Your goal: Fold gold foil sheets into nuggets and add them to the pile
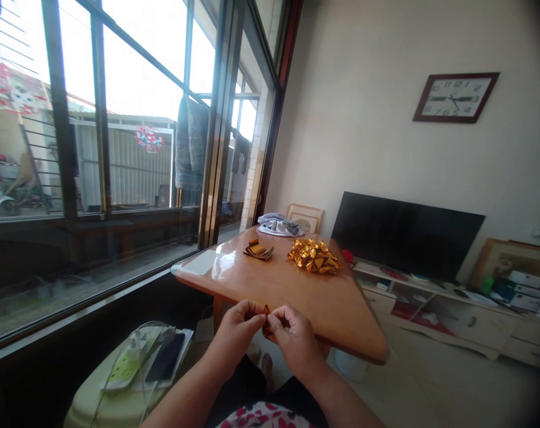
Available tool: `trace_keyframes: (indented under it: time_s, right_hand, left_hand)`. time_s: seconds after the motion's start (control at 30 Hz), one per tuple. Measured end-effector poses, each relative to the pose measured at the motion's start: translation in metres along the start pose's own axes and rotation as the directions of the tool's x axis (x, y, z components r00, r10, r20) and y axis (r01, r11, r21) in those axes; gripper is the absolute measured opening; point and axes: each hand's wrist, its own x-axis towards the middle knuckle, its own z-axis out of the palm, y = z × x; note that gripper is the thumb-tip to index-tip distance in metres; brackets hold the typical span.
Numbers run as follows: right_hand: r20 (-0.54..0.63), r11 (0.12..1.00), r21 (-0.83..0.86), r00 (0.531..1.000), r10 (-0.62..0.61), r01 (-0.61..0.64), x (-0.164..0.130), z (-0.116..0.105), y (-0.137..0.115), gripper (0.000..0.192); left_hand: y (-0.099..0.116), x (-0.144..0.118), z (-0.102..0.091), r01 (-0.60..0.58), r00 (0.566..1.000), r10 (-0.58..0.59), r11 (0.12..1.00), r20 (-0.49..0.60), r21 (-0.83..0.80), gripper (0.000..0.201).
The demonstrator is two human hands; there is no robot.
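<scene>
Pinching a small gold paper (267, 326) between them, the left hand (238, 327) and right hand (294, 336) meet just off the near edge of the desk (270, 279), each grip clenched on the paper. Farther on the desk lie a paper stack (258, 249) on the left and a pile of folded gold pieces (313, 257) to its right.

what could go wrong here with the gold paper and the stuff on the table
1. Both hands, left hand and right hand, pinch the small gold paper in the air beyond the table edge; if it slips, it would likely drop to the floor.
2. The pile of folded gold pieces lies loose near the table's right edge, so a bump could scatter some off.
3. The phone and power strip sit close by the left arm; an elbow might knock them.
</scene>
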Motion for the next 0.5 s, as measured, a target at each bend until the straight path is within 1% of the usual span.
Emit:
trace_keyframes:
  time_s: [0.1, 0.2, 0.33, 0.5]
  right_hand:
    - [-0.06, 0.99, -0.129, 0.996, -0.063, 0.055, 0.0, -0.0007, -0.0023, 0.02]
    - [-0.071, 0.976, -0.198, 0.992, -0.102, 0.086, -0.0004, -0.0005, -0.0051, 0.018]
    - [-0.058, 0.97, -0.22, 0.992, -0.116, 0.101, -0.0013, 0.0006, -0.0064, 0.017]
    - [-0.066, 0.965, -0.236, 0.989, -0.135, 0.116, -0.0016, 0.0014, -0.005, 0.016]
  left_hand:
    - [0.0003, -0.0001, -0.0009, 0.032, 0.999, -0.033, 0.999, -0.004, -0.025, 0.02]
    - [0.0012, -0.0013, -0.002, 0.063, 0.997, -0.063, 0.998, -0.046, -0.018, 0.016]
    - [-0.0007, -0.0007, -0.0032, 0.091, 0.992, -0.094, 0.995, -0.078, -0.042, 0.015]
    - [-0.0065, 0.0022, -0.0048, 0.143, 0.985, -0.152, 0.984, -0.085, -0.107, 0.02]
